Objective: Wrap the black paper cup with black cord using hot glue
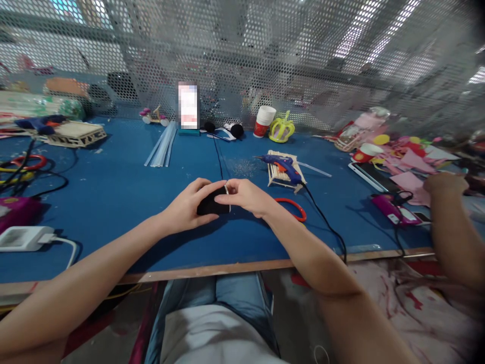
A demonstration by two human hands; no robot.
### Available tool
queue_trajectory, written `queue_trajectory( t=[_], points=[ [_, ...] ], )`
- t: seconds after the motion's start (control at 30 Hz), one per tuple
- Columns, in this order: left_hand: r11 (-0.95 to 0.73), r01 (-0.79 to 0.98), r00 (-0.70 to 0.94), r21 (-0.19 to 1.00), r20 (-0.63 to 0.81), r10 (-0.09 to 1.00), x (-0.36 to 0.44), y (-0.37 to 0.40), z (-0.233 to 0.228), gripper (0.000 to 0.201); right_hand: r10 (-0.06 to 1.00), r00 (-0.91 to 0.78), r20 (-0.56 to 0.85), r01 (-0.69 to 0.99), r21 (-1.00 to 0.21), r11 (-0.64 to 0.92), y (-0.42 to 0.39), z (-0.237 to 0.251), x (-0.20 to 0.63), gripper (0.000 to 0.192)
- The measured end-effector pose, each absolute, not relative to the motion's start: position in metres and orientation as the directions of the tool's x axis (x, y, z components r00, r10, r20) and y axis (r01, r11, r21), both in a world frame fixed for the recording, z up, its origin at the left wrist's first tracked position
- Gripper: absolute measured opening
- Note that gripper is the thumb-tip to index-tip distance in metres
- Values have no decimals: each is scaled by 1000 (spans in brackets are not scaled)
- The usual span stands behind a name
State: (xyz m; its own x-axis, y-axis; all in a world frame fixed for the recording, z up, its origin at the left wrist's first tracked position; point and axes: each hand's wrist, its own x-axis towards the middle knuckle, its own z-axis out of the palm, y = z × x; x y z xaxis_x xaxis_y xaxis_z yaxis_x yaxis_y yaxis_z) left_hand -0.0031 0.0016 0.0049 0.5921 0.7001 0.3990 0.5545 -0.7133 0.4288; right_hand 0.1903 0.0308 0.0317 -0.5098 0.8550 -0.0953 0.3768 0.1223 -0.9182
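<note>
surface: blue table (113, 202) | on it: glue gun (282, 166), glue sticks (161, 146), paper cup (264, 121), red ring (293, 207)

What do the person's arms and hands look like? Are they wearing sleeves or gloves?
Both arms are bare right down to the wrists, with no sleeves in view. The left hand and the right hand wear no gloves, and no rings, watch or bracelet can be seen on them. The fingers are slim.

The black object (212, 203) is mostly hidden between both hands, so its shape is unclear. A co-worker's arm (452, 227) is cut off at the right edge. The upright card (188, 107) is blurred.
</note>
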Motion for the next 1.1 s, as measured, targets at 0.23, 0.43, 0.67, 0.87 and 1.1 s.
queue_trajectory(
  t=[0.23,0.43,0.67,0.87,1.1],
  points=[
    [-696,567,577,440,391,717,-5,4,4,62,877,-480,28,474,-833,286,29,40,196,36],
    [-614,590,468,525,397,790,-7,6,7,60,941,-158,299,524,-782,336,47,79,243,40],
    [-523,548,344,653,394,852,-8,9,5,60,894,158,419,910,-413,32,89,73,324,21],
    [-492,546,319,678,375,870,-9,10,4,59,995,41,87,982,-186,-24,96,44,330,27],
    [-447,502,291,740,342,893,-9,9,10,59,968,138,212,947,-316,-65,98,36,324,26]
  ],
)
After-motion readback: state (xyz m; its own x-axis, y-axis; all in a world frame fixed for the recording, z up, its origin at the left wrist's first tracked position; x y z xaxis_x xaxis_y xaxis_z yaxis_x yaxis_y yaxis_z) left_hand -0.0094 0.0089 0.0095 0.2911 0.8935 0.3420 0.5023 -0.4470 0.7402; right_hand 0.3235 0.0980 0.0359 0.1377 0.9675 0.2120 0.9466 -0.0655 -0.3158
